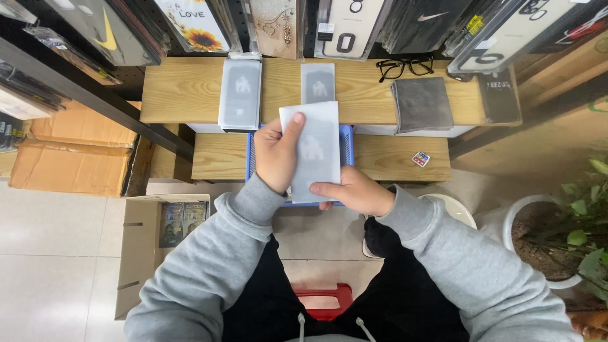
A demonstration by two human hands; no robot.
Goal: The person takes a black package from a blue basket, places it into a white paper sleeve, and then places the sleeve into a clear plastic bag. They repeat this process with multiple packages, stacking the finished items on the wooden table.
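Observation:
Both my hands hold a flat white sleeve packet (318, 147) with a faint grey figure on it, above a blue basket (346, 140). My left hand (276, 154) grips its left edge, thumb on the front near the top. My right hand (353, 191) pinches the bottom edge, thumb pointing left. Two similar packets lie on the upper wooden shelf: a stack (240, 94) at the left and a single one (317, 82) just beyond the held packet.
Black glasses (405, 66) and a grey cloth (421, 104) lie on the upper shelf (183, 88). A small card (420, 159) sits on the lower shelf. Cardboard boxes (76, 152) stand left, a potted plant (557, 234) right, a red stool (323, 297) below me.

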